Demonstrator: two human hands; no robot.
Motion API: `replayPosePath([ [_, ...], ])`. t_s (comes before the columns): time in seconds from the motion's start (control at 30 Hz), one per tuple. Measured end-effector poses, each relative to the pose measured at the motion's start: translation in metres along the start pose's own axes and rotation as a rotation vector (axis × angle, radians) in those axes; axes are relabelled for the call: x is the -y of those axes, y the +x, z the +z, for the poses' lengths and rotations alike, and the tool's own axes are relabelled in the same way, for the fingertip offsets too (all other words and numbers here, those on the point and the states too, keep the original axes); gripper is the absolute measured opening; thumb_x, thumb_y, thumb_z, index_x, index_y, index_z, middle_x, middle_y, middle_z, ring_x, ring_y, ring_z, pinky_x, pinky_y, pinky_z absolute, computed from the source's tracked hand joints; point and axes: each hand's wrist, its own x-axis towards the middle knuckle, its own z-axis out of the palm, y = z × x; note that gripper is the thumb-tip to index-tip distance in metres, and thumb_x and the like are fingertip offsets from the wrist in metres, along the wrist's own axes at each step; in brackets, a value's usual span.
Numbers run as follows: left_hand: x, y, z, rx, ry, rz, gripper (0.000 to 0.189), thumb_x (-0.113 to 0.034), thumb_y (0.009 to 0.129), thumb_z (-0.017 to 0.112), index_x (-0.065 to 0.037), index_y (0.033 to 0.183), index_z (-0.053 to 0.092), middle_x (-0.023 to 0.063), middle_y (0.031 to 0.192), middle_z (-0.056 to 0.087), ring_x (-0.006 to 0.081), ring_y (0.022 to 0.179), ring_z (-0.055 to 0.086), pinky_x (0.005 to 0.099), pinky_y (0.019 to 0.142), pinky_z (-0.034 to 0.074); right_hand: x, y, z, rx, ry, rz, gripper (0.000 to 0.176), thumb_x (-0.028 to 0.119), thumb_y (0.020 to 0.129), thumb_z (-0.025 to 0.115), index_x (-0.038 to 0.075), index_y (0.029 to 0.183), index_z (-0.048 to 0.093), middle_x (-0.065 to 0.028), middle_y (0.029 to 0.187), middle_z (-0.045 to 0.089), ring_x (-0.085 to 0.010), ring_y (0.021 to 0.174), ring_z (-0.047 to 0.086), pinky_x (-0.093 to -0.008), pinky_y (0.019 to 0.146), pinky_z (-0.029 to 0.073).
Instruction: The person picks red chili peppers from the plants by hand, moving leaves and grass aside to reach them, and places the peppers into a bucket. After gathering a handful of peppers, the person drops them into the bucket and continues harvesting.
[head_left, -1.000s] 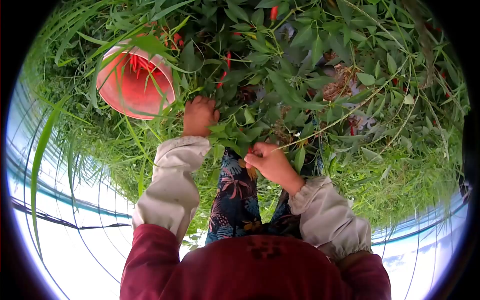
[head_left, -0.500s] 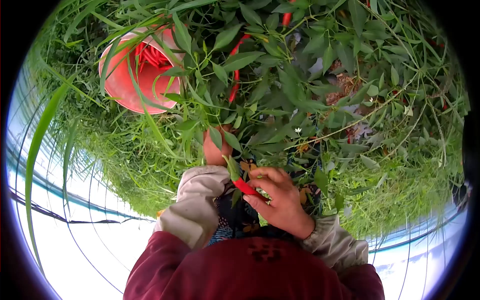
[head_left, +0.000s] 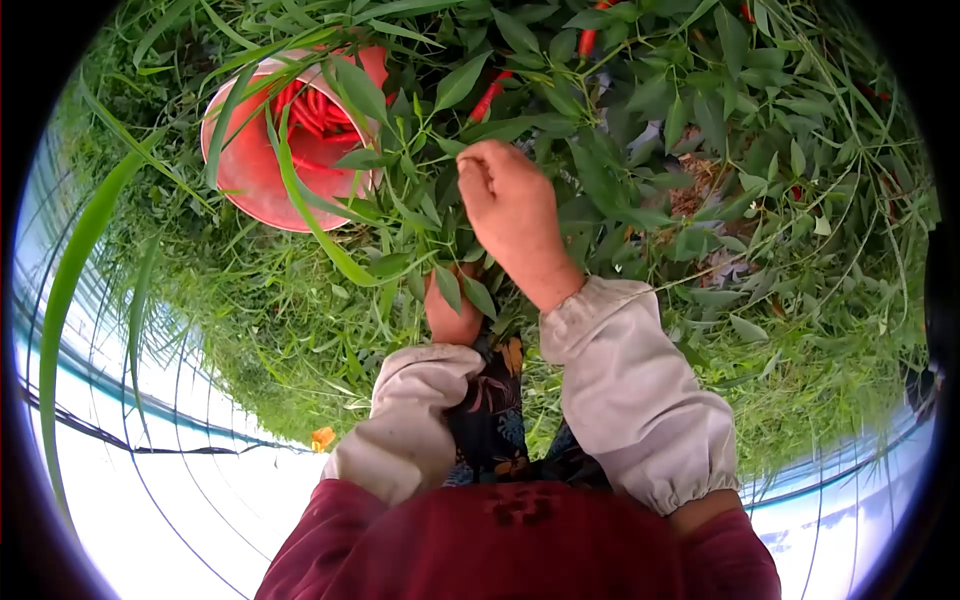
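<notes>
My right hand (head_left: 512,205) reaches forward into the chili plant (head_left: 600,190), its fingers curled closed. Whatever they hold, if anything, is hidden. Just beyond its fingertips hangs a red chili pepper (head_left: 490,97), partly covered by leaves. Lower down, my left hand (head_left: 455,308) is among the leaves close to my legs; foliage covers its fingers, so their grip does not show. To the left a pink-red bucket (head_left: 240,165) leans with its mouth towards me, and several red chili peppers (head_left: 318,112) lie inside it.
More red chilies, such as one chili (head_left: 587,42) at the top, hang in the foliage. Long grass blades (head_left: 75,270) cross the left side and the bucket's mouth. Thin branches (head_left: 790,230) spread to the right. My patterned trousers (head_left: 490,415) show below the hands.
My right hand has moved forward and up into the plant. The red chili it held near my lap is out of sight. My left hand stays low, shifted slightly right in view.
</notes>
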Motion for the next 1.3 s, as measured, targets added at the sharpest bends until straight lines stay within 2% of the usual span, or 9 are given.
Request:
replayPosePath([
  [0.1, -0.007, -0.002, 0.004, 0.024, -0.13, -0.13, 0.028, -0.013, 0.085, 0.057, -0.009, 0.112, 0.065, 0.012, 0.098, 0.064, 0.0358, 0.091, 0.058, 0.0424, 0.082, 0.044, -0.08, 0.033, -0.005, 0.2, -0.399, 0.247, 0.022, 0.019, 0.087, 0.054, 0.003, 0.099, 0.065, -0.0139, 0.098, 0.069, -0.0329, 0.084, 0.066, -0.0409, 0.074, 0.052],
  [0.23, -0.02, 0.0, -0.01, -0.038, 0.022, 0.06, 0.031, -0.009, 0.083, 0.059, -0.009, 0.114, 0.064, 0.0128, 0.104, 0.064, 0.0369, 0.096, 0.058, 0.0441, 0.085, 0.044, -0.144, 0.044, 0.031, 0.407, -0.518, 0.126, 0.026, 0.022, 0.087, 0.052, 0.007, 0.104, 0.066, -0.0112, 0.103, 0.069, -0.0349, 0.093, 0.064, -0.0431, 0.078, 0.052],
  [0.63, -0.065, 0.002, -0.057, 0.414, 0.402, -0.036, 0.073, -0.025, 0.077, 0.069, -0.008, 0.142, 0.041, 0.0199, 0.14, 0.046, 0.0389, 0.115, 0.054, 0.0448, 0.092, 0.048, -0.098, 0.0, -0.011, 0.489, -0.618, 0.396, 0.03, 0.031, 0.075, 0.068, 0.011, 0.097, 0.07, -0.0163, 0.085, 0.068, -0.0386, 0.083, 0.065, -0.0464, 0.075, 0.052],
  [0.7, -0.086, 0.024, -0.087, 0.494, 0.292, -0.043, 0.06, -0.02, 0.08, 0.067, -0.005, 0.135, 0.048, 0.0214, 0.13, 0.055, 0.036, 0.111, 0.059, 0.0436, 0.085, 0.052, -0.113, -0.01, -0.014, 0.448, -0.583, 0.286, 0.027, 0.03, 0.075, 0.067, 0.01, 0.093, 0.068, -0.0172, 0.083, 0.067, -0.0392, 0.082, 0.064, -0.0469, 0.075, 0.051],
  [0.77, -0.097, 0.054, -0.102, 0.509, -0.261, -0.174, 0.041, -0.013, 0.084, 0.064, -0.002, 0.123, 0.058, 0.0197, 0.113, 0.064, 0.0332, 0.102, 0.064, 0.043, 0.082, 0.054, -0.121, -0.018, -0.007, 0.362, -0.551, 0.159, 0.022, 0.023, 0.073, 0.066, 0.01, 0.091, 0.069, -0.0161, 0.092, 0.068, -0.038, 0.086, 0.063, -0.0451, 0.077, 0.05],
  [0.8, -0.104, 0.074, -0.099, 0.208, -0.323, 0.081, 0.021, -0.008, 0.086, 0.06, 0.0, 0.106, 0.064, 0.0154, 0.096, 0.068, 0.033, 0.089, 0.066, 0.043, 0.078, 0.053, -0.132, -0.022, -0.001, 0.328, -0.604, 0.056, 0.02, 0.022, 0.074, 0.065, 0.011, 0.091, 0.069, -0.0161, 0.093, 0.068, -0.0376, 0.087, 0.063, -0.0453, 0.078, 0.049],
  [0.97, -0.046, 0.152, -0.058, 0.104, 0.123, 0.428, 0.015, -0.012, 0.083, 0.063, -0.004, 0.095, 0.065, 0.011, 0.091, 0.065, 0.0331, 0.087, 0.06, 0.0451, 0.073, 0.049, -0.145, -0.036, -0.002, 0.312, -0.663, -0.123, 0.023, 0.021, 0.075, 0.066, 0.008, 0.094, 0.066, -0.0153, 0.086, 0.065, -0.0362, 0.08, 0.063, -0.0459, 0.07, 0.05],
  [1.03, -0.02, 0.144, -0.051, 0.026, 0.479, 0.333, 0.017, -0.018, 0.08, 0.066, -0.007, 0.093, 0.068, 0.0112, 0.093, 0.065, 0.0325, 0.092, 0.059, 0.0466, 0.074, 0.049, -0.147, -0.035, -0.01, 0.321, -0.669, -0.149, 0.025, 0.021, 0.074, 0.067, 0.007, 0.095, 0.065, -0.015, 0.084, 0.065, -0.0359, 0.078, 0.063, -0.046, 0.067, 0.051],
  [1.3, 0.025, 0.029, -0.04, 0.33, 0.328, -0.213, 0.018, -0.019, 0.078, 0.066, -0.009, 0.093, 0.068, 0.0113, 0.091, 0.064, 0.0328, 0.087, 0.06, 0.0454, 0.073, 0.047, -0.136, -0.003, 0.011, 0.182, -0.462, -0.078, 0.018, 0.021, 0.076, 0.069, 0.008, 0.087, 0.066, -0.0146, 0.073, 0.065, -0.0366, 0.066, 0.063, -0.046, 0.061, 0.051],
])
